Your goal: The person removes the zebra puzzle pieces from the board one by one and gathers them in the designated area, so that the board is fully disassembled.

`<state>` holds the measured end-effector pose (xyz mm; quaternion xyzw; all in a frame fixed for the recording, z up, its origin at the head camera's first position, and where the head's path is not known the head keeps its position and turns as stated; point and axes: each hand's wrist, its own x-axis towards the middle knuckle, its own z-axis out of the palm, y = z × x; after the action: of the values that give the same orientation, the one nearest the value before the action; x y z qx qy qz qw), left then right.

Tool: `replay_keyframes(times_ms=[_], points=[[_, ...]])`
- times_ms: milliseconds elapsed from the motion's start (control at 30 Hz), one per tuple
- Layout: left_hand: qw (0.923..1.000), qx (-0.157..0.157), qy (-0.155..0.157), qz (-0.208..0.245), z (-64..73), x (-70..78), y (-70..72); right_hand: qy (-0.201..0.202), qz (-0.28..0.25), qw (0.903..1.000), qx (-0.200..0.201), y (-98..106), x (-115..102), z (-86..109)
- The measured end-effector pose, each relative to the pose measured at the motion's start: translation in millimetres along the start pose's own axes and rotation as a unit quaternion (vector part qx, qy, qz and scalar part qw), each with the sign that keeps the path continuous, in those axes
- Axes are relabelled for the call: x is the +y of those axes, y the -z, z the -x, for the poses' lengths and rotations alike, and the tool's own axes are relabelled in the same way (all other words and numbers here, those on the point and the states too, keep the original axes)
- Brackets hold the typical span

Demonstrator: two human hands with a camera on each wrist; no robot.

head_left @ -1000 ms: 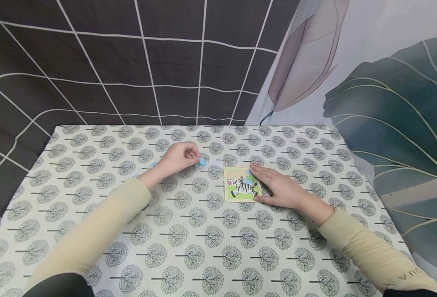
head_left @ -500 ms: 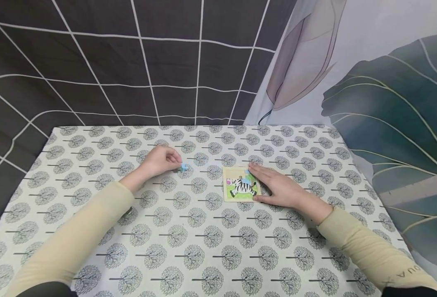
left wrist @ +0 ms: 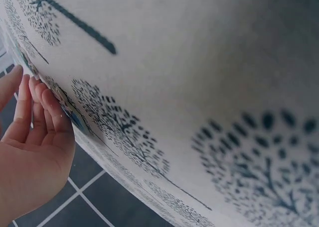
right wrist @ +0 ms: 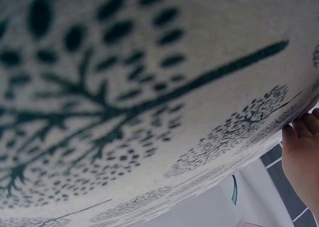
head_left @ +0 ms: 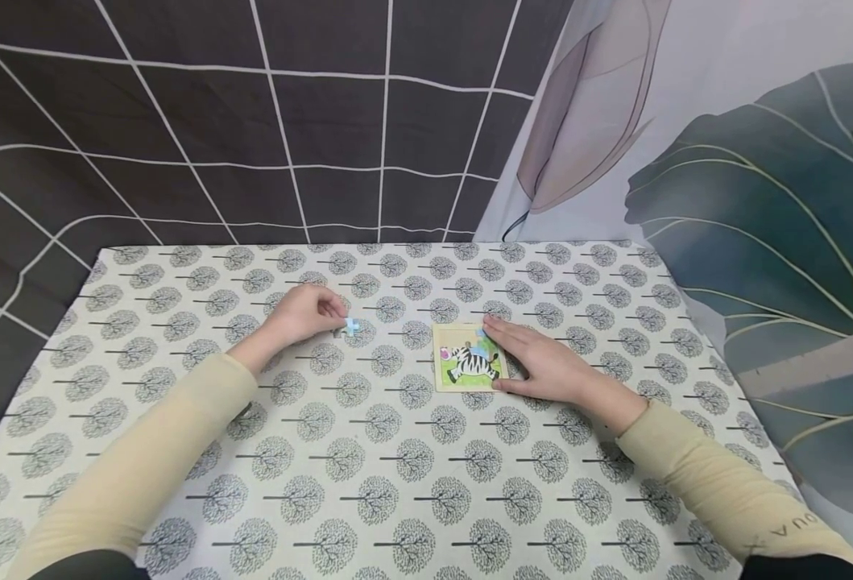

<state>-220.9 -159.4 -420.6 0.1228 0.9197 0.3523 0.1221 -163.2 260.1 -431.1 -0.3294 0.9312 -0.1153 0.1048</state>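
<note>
A small light-blue jigsaw piece [head_left: 352,325] is pinched between the thumb and fingertips of my left hand [head_left: 301,314], low over the left-centre of the table in the head view. To its right lies a square jigsaw board [head_left: 438,379] with a pale frame and a zebra picture on green. Bare tan backing shows along its upper left. My right hand [head_left: 545,361] rests against the board's right side, fingers extended at the top corner and thumb at the lower corner, covering part of the edge. The left wrist view shows the left hand [left wrist: 42,147] with bent fingers; the piece is hard to make out there.
A white cloth with a grey tree print [head_left: 412,467] covers the table. Behind it hangs a dark curtain with white grid lines [head_left: 325,121]. A pale curtain with large leaves [head_left: 759,201] hangs at the right.
My left hand has moved left, away from the board, holding the blue jigsaw piece, which now shows a flatter face. My right hand stays on the board.
</note>
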Motion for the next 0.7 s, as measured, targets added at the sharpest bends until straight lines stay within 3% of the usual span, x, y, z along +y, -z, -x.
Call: replay_keyframes(times_ms=[700], points=[[0.9998,0.005,-0.007,0.015,-1.3,-1.5,-0.3,-0.001,-0.003,1.0,0.001,-1.3,0.6,0.7]])
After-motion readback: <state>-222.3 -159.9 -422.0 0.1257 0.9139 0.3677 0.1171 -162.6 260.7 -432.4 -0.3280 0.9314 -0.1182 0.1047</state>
